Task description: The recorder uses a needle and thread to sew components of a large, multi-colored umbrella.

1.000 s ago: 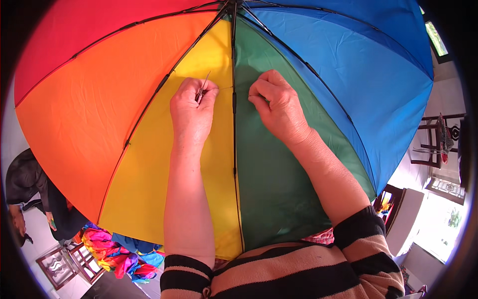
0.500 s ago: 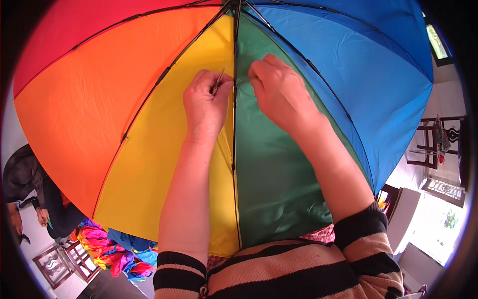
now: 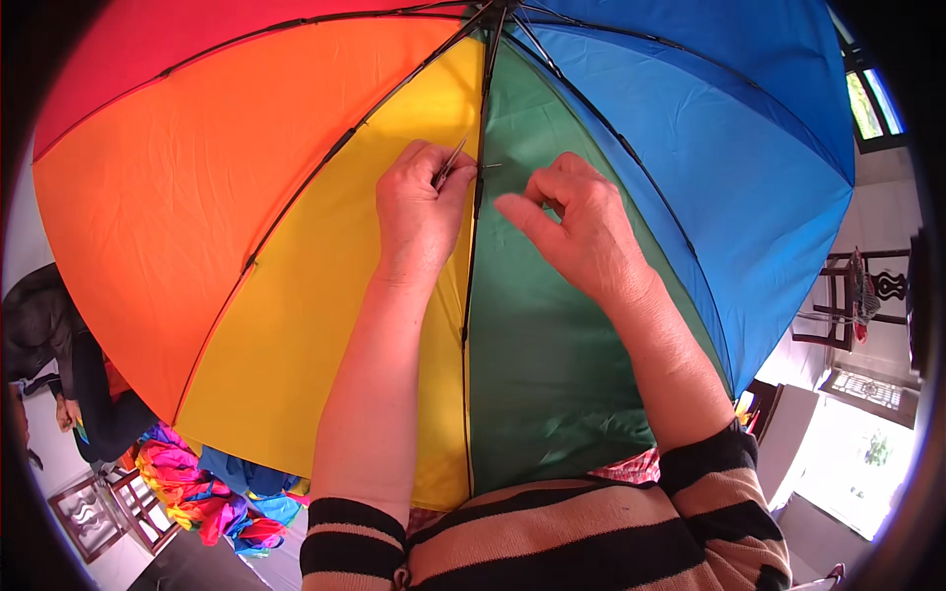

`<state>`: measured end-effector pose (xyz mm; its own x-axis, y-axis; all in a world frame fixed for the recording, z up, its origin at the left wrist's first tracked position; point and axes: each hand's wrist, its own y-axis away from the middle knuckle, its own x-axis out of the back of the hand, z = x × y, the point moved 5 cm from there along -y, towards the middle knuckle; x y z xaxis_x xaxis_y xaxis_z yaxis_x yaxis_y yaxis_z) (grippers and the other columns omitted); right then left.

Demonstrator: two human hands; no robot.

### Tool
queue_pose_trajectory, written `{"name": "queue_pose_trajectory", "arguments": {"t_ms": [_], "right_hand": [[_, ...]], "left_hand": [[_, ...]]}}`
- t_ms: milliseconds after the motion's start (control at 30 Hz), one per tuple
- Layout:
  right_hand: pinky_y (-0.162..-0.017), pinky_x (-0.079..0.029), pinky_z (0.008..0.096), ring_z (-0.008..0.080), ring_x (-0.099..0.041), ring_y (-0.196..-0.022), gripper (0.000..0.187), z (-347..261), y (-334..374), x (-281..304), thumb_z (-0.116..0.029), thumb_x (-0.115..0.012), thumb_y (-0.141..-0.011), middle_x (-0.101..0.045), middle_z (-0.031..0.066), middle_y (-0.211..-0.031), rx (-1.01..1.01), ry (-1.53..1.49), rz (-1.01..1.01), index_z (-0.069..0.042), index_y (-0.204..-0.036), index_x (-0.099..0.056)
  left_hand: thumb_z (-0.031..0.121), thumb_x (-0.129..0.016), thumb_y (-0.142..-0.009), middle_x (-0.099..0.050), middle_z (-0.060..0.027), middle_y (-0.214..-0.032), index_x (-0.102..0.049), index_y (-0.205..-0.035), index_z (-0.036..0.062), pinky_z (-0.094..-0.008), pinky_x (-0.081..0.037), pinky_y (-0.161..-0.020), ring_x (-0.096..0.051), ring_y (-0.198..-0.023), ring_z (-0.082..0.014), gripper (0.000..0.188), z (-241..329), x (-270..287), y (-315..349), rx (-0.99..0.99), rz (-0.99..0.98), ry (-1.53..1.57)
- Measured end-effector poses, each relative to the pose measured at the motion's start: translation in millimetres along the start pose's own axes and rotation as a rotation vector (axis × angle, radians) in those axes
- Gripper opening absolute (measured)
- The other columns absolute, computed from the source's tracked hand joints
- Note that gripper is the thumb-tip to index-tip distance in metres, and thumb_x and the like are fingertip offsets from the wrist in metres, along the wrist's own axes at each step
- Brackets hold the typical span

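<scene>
An opened umbrella with rainbow panels fills most of the view, its inside toward me. A thin black rib [image 3: 477,202] runs down between the yellow panel [image 3: 296,335] and the green panel [image 3: 552,374]. My left hand [image 3: 422,192] is closed beside this rib, over the yellow panel. It holds small pointed metal snips [image 3: 449,165], mostly hidden by the fingers. At the rib by my left fingertips, a thin needle [image 3: 493,165] sticks out over the green panel. My right hand [image 3: 581,222] hovers over the green panel, thumb and curled fingers apart, with nothing visible between them.
Colourful bunched fabric [image 3: 202,492] lies at the lower left. Beyond it a person in dark clothes [image 3: 74,364] is seated. Wooden chairs stand at lower left [image 3: 123,512] and right [image 3: 852,295]. Other black ribs [image 3: 340,143] fan out from the umbrella's top.
My right hand has drawn away from the rib to the right and slightly down, and its thumb and fingers have parted. The needle now shows at the rib. The umbrella's top has shifted slightly right.
</scene>
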<state>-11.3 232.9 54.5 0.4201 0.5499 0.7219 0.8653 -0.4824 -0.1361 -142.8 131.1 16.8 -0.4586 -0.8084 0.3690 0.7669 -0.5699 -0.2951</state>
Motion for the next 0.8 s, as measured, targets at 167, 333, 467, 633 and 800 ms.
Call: {"name": "queue_pose_trajectory", "arguments": {"t_ms": [167,333,467,633,800], "right_hand": [[-0.059,-0.044,0.0360,0.0303,-0.050,-0.062,0.008,4,-8,-5,-0.006,-0.067,-0.082,-0.050,0.0120,-0.070,0.088,0.074,0.200,-0.002,-0.086,-0.062],[-0.064,-0.047,0.0388,0.0337,-0.055,-0.071,0.006,11,-22,-22,-0.003,-0.066,-0.081,-0.056,0.0122,-0.078,0.126,0.015,0.283,-0.003,-0.086,-0.062],[-0.070,-0.049,0.0378,0.0324,-0.059,-0.085,0.007,1,-29,-20,-0.002,-0.066,-0.079,-0.061,0.0108,-0.088,0.235,0.170,0.274,-0.005,-0.084,-0.063],[-0.078,-0.051,0.0355,0.0262,-0.059,-0.100,0.004,17,-3,37,-0.005,-0.063,-0.085,-0.064,0.0083,-0.101,0.353,0.318,0.529,-0.008,-0.087,-0.063],[-0.071,-0.054,0.0304,0.0200,-0.064,-0.088,0.006,54,16,70,-0.010,-0.054,-0.097,-0.064,0.0063,-0.092,-0.196,-1.372,0.234,-0.006,-0.095,-0.057]], "left_hand": [[-0.001,-0.070,-0.077,-0.061,-0.0078,-0.075,-0.065,-0.079,-0.0001,-0.0287,-0.047,-0.060,-0.059,-0.063,-0.0182,0.006,1,0,0,0.012,-0.007,-0.011],[-0.001,-0.070,-0.077,-0.061,-0.0079,-0.075,-0.064,-0.078,-0.0010,-0.0285,-0.048,-0.062,-0.060,-0.064,-0.0183,0.006,1,-3,0,0.044,-0.008,0.014],[-0.003,-0.068,-0.080,-0.058,-0.0019,-0.075,-0.064,-0.083,0.0000,-0.0242,-0.044,-0.061,-0.052,-0.063,-0.0107,0.007,-1,1,2,0.030,-0.006,0.025],[-0.005,-0.067,-0.079,-0.054,0.0004,-0.084,-0.064,-0.096,0.0033,-0.0207,-0.041,-0.060,-0.047,-0.063,-0.0076,0.020,5,-1,5,0.000,0.028,0.139],[-0.006,-0.067,-0.076,-0.053,-0.0061,-0.094,-0.061,-0.102,0.0059,-0.0262,-0.049,-0.064,-0.060,-0.082,-0.0166,0.028,20,-9,7,-0.077,-0.154,0.018]]}}
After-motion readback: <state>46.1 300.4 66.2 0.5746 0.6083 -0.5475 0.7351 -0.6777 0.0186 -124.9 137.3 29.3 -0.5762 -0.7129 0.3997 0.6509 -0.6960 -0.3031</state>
